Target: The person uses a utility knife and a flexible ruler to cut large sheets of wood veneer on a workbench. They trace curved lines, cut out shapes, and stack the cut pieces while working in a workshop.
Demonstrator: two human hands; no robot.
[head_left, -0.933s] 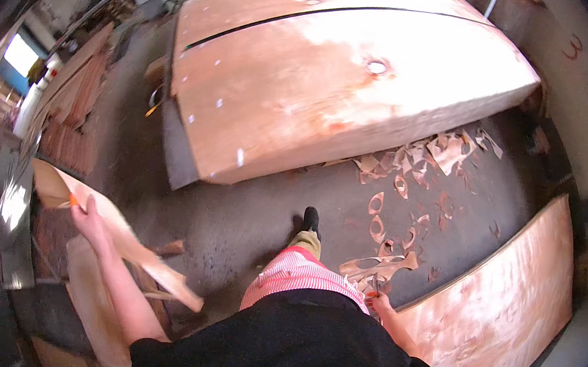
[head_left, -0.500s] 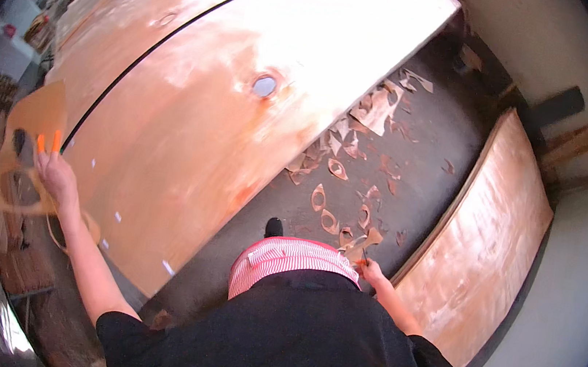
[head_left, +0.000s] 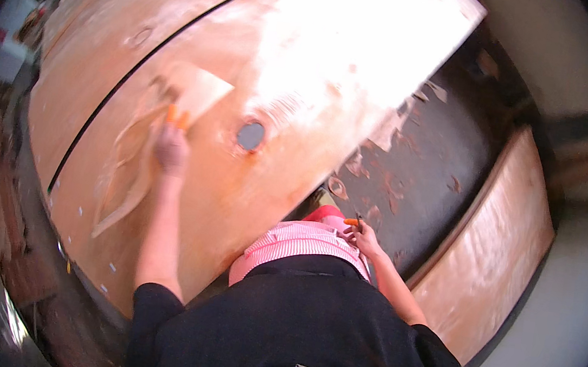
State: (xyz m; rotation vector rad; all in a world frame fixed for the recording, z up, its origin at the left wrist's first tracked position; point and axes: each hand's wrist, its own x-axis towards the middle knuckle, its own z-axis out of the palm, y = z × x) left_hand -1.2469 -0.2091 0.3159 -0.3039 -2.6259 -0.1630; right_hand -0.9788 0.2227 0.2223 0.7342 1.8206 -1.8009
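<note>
Carried inward from the left edge, torn veneer piece (head_left: 196, 92) now over the broad veneer stack (head_left: 222, 200), left grip (head_left: 172, 148) pinched closed on it, right grip (head_left: 366, 239) half curled near striped cloth (head_left: 304, 247), its hold unclear.

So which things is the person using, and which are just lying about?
In use, I think: thin wood piece in the left hand; large wood sheet under it.

Lying about, seemingly: scraps on the floor; wood sheeting at the right.
</note>
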